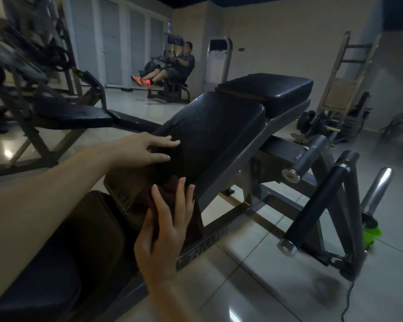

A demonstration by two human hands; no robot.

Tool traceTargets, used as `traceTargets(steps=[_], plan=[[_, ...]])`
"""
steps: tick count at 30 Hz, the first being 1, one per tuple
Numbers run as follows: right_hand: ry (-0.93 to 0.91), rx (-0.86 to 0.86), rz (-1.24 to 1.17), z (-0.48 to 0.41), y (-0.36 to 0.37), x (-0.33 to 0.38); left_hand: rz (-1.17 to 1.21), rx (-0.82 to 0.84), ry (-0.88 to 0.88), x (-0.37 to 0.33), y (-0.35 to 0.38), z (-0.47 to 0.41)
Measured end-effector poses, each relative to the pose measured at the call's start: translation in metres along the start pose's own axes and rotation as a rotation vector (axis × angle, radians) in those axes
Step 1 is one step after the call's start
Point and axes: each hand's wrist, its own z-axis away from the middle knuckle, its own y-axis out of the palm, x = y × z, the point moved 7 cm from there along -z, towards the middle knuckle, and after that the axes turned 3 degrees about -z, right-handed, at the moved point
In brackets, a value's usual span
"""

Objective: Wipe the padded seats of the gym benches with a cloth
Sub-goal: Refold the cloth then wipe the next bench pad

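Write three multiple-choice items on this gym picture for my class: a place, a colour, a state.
1. Where is the cloth? A on the floor; B at the lower end of the sloped pad; C on a shelf.
2. What colour is the cloth? A white; B dark red; C blue.
3. How is the left hand? A flat on the pad; B in a fist; C gripping a bar.
1 B: the right hand presses it there. 2 B: dark red shows beside that hand. 3 A: its straight fingers lie on the pad.
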Motion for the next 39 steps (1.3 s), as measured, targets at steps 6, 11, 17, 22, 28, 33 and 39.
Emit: traceTargets(steps=[6, 11, 17, 22, 28, 33, 39], plan=[[-0.415, 0.281, 0.182, 0.012, 0.011, 0.013, -0.056, -0.012, -0.062, 0.0, 0.004, 0.009], [-0.678, 0.554, 0.266, -0.019, 0.016, 0.015, 0.027, -0.018, -0.137, 0.009, -0.002, 0.013], [-0.594, 1.032, 0.425, -0.042, 0.032, 0.02, -0.025, -0.007, -0.164, -0.003, -0.011, 0.017], [-0.582, 1.057, 0.619, -0.089, 0.041, 0.029, 0.106, -0.053, -0.17, 0.003, -0.025, 0.02], [-0.382, 1.02, 0.715, -0.173, 0.04, 0.008, 0.273, -0.143, -0.228, 0.04, -0.033, 0.013], [-0.43, 1.099, 0.832, -0.167, 0.028, 0.008, 0.255, -0.169, -0.192, 0.036, -0.036, 0.001], [-0.386, 0.955, 0.614, -0.13, 0.007, 0.011, 0.237, -0.2, -0.088, 0.019, -0.038, -0.009]])
